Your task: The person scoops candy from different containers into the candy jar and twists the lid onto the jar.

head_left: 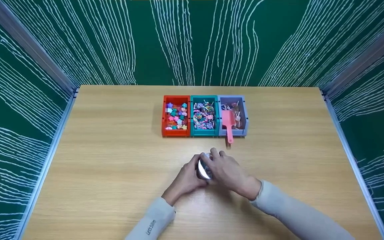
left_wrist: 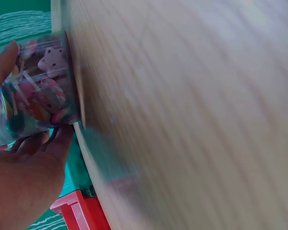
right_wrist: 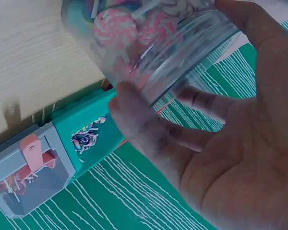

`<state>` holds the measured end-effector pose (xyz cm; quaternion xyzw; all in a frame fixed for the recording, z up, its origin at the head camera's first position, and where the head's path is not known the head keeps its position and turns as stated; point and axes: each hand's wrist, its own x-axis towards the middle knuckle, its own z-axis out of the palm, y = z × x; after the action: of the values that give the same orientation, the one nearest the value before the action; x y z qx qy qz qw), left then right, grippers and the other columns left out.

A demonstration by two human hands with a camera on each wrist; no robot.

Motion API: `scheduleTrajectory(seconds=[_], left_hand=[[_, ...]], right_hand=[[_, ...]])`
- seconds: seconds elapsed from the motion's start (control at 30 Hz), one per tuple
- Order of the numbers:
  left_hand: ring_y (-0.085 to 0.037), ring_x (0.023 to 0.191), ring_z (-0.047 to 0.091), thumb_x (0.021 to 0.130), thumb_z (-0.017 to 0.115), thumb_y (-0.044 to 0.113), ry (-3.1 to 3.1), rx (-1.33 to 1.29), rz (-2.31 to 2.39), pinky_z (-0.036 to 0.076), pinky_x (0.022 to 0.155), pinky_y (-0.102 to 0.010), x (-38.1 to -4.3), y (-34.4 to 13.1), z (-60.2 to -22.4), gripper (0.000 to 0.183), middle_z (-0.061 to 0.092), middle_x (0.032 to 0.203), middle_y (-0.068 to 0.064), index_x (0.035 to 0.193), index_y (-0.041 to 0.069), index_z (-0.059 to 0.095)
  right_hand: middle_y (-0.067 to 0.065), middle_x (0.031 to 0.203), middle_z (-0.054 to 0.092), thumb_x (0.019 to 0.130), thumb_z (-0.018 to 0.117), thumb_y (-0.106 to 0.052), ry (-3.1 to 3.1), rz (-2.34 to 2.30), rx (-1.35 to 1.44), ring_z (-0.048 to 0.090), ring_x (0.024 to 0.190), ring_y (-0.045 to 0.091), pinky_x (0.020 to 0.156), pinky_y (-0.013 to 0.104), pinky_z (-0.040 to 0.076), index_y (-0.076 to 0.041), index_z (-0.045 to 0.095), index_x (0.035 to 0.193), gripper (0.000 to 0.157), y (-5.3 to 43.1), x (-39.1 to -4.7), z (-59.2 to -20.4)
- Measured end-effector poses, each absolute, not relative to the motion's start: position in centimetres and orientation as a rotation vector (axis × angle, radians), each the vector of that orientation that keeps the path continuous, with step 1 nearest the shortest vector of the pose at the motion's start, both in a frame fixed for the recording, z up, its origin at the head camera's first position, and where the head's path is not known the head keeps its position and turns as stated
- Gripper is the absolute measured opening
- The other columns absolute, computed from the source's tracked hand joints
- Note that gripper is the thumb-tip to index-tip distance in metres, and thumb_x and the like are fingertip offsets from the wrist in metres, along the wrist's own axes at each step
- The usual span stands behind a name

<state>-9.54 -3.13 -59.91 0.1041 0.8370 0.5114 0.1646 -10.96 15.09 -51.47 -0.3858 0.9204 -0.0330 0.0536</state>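
A clear jar (head_left: 204, 169) with lollipop charms and a pink star (left_wrist: 53, 61) inside is between the two hands, near the table's middle. My left hand (head_left: 188, 176) grips the jar's side, the thumb on one face and the fingers around the other. From above, my right hand (head_left: 228, 171) holds the ridged top end, thumb and fingers on opposite sides of it in the right wrist view. Whether a separate clear lid sits on that end I cannot tell. In the left wrist view the jar's base is right at the tabletop.
Beyond the hands, three joined bins stand in a row: red (head_left: 176, 133) with star beads, teal (head_left: 204, 132) with lollipop charms, lavender (head_left: 242, 132) with wrapped pieces. A pink scoop (head_left: 228, 120) lies in the lavender bin, its handle over the front edge. Green walls surround the wooden table (head_left: 112, 150).
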Motion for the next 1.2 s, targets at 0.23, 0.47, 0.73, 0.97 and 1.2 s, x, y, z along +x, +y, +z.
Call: scheduleTrajectory(seconds=[0.23, 0.47, 0.73, 0.97, 1.2], left_hand=[[-0.028, 0.147, 0.048, 0.082, 0.092, 0.024, 2.356, 0.253, 1.443, 0.037, 0.123, -0.047, -9.5, -3.1, -59.7, 0.092, 0.050, 0.159, -0.012, 0.157, 0.013, 0.040], [-0.027, 0.141, 0.053, 0.079, 0.093, 0.020, 2.372, 0.269, 1.456, 0.040, 0.121, -0.047, -9.5, -3.2, -59.7, 0.088, 0.056, 0.153, -0.011, 0.152, 0.013, 0.044], [-0.029, 0.146, 0.050, 0.083, 0.091, 0.022, 2.370, 0.280, 1.430, 0.040, 0.121, -0.045, -9.6, -3.1, -59.7, 0.090, 0.051, 0.158, -0.013, 0.157, 0.011, 0.041], [-0.030, 0.149, 0.047, 0.083, 0.092, 0.022, 2.351, 0.233, 1.430, 0.039, 0.122, -0.046, -9.5, -3.2, -59.6, 0.092, 0.048, 0.162, -0.012, 0.158, 0.012, 0.039], [-0.030, 0.148, 0.047, 0.082, 0.092, 0.024, 2.355, 0.274, 1.452, 0.037, 0.123, -0.047, -9.4, -3.3, -59.7, 0.094, 0.049, 0.160, -0.014, 0.158, 0.010, 0.039]], right_hand=[[0.026, 0.151, 0.047, 0.090, 0.086, -0.015, 2.607, -0.246, -1.252, 0.061, 0.125, 0.046, 0.090, 0.056, 0.061, -0.017, 0.043, 0.156, 0.078, 15.8, -11.6, -50.9], [0.023, 0.124, 0.060, 0.084, 0.088, -0.005, 2.732, -0.185, -1.309, 0.070, 0.091, 0.036, 0.074, 0.044, 0.065, -0.011, 0.056, 0.145, 0.069, 15.4, -11.6, -51.1], [0.025, 0.116, 0.064, 0.089, 0.087, -0.037, 2.837, -0.036, -1.129, 0.069, 0.080, 0.032, 0.071, 0.042, 0.065, -0.006, 0.054, 0.142, 0.070, 14.7, -11.0, -51.7], [0.029, 0.137, 0.057, 0.089, 0.078, -0.062, 2.830, -0.032, -1.081, 0.070, 0.094, 0.038, 0.077, 0.046, 0.065, -0.005, 0.044, 0.152, 0.091, 14.9, -10.5, -52.1], [0.026, 0.162, 0.038, 0.092, 0.085, -0.027, 2.633, -0.248, -1.128, 0.050, 0.138, 0.053, 0.100, 0.065, 0.054, -0.018, 0.044, 0.160, 0.080, 15.4, -10.9, -51.3]])
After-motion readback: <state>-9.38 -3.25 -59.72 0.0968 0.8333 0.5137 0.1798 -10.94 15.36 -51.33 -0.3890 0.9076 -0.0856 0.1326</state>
